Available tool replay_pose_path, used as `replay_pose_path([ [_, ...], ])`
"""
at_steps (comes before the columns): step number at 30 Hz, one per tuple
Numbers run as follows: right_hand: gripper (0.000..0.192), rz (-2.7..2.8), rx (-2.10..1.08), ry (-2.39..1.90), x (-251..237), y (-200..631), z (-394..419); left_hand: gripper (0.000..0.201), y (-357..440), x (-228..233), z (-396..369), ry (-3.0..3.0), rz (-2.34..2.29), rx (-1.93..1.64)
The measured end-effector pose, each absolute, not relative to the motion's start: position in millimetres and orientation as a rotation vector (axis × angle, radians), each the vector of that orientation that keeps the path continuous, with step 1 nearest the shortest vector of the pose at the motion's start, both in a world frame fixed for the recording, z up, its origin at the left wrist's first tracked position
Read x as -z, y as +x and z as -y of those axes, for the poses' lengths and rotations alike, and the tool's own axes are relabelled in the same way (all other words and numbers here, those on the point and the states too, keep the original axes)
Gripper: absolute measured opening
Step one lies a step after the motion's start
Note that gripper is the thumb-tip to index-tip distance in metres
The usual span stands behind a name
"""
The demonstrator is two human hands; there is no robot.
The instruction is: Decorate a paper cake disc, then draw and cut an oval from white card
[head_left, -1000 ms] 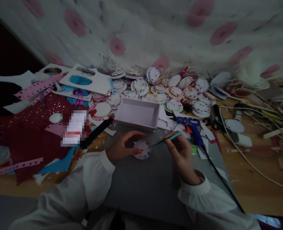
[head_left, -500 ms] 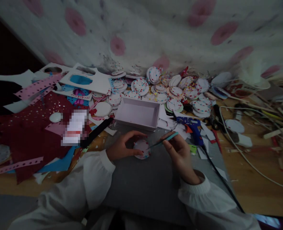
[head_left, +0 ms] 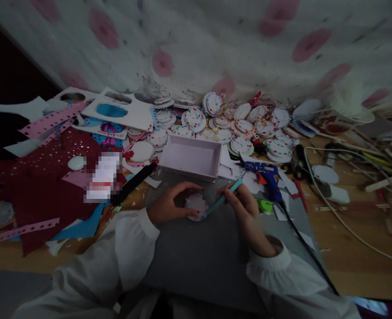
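My left hand [head_left: 168, 204] grips a small white round disc [head_left: 196, 206] speckled with coloured dots, held flat on the grey mat [head_left: 199, 257]. My right hand [head_left: 247, 212] holds a thin teal tool [head_left: 223, 197] like a pen, its tip at the disc's right edge. Both sleeves are white. A shallow white box [head_left: 189, 157] lies just beyond the disc.
Many dotted discs [head_left: 215, 119] are heaped at the back by the spotted cloth. A blue glue gun [head_left: 264, 175] with its black cord lies right of my hand. Dark red punched sheet [head_left: 46, 177], pink strips and card lie left. Cables and sticks [head_left: 365, 164] clutter the right.
My right hand has shifted left toward the disc, and the teal tool now stands steeper with its tip at the disc's edge. The left hand has stayed put.
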State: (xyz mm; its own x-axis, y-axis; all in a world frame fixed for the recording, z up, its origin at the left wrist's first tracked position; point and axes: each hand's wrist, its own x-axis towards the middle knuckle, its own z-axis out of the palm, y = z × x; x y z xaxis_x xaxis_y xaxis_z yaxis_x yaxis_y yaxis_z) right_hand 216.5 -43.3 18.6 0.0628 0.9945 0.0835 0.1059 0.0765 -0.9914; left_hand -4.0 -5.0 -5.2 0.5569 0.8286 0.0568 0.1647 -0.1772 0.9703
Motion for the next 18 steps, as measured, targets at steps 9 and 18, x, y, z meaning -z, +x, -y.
replay_pose_path([
  [9, 0.021, 1.289, -1.044, -1.278, -12.9, 214.7, 41.4, 0.063, -4.3, 7.7, 5.5, 1.682, -0.839, -0.739],
  [18, 0.022, 1.372, -1.040, -1.168, -14.3, 215.5, 43.9, 0.062, -4.5, 5.4, 6.1, 1.680, -0.866, -0.709],
])
